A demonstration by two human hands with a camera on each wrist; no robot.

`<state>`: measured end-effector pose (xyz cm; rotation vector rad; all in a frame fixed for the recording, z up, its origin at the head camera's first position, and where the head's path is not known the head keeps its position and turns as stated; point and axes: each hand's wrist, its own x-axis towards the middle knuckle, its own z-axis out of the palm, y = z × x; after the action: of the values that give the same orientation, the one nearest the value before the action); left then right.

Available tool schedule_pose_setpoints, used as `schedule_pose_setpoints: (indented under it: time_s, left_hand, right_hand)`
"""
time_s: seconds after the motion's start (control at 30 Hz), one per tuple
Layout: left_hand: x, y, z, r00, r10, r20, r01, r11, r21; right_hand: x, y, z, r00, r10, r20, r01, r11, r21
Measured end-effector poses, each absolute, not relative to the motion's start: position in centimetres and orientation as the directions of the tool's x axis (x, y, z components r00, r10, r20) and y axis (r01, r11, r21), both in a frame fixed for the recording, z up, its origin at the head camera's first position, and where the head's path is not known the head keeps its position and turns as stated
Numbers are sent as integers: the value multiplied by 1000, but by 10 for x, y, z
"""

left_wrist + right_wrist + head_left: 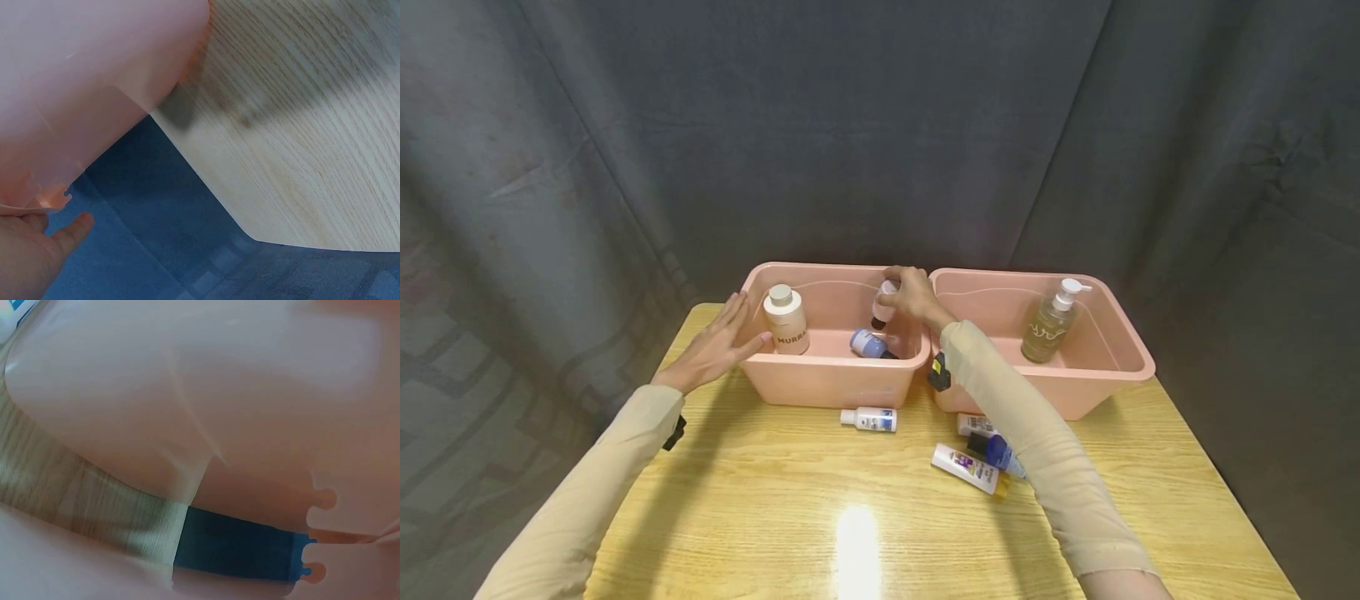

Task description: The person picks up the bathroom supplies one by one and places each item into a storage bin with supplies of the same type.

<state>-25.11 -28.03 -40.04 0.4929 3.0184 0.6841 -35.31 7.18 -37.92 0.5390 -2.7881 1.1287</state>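
My right hand (916, 295) reaches over the inner end of the left pink bin (831, 385) and grips a small pale bottle (886, 302), its black cap pointing down. Below it, a blue-and-white bottle (868, 343) with a black cap lies on the bin floor. At the bin's left end, my left hand (718, 343) rests on the rim with fingers extended; the left wrist view shows this hand (37, 253) at the rim too. Near its thumb stands a white bottle (787, 323) with a grey cap. The right wrist view shows bin walls, the hand itself hidden.
To the right stands a second pink bin (1123, 354) holding a clear pump bottle (1047, 332). On the wooden table (760, 500) lie a small white bottle (875, 419), a white tube (964, 468) with a yellow cap, a blue bottle (1002, 454) and another white item (973, 425), partly under my right forearm.
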Motion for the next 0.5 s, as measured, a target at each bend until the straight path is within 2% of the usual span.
schedule_pose_setpoints:
  time_s: [0.5]
  left_hand:
    - [-252, -280, -400, -950, 305, 64, 302, 851, 430]
  right_hand:
    - [-353, 72, -379, -929, -313, 198, -364, 678, -638]
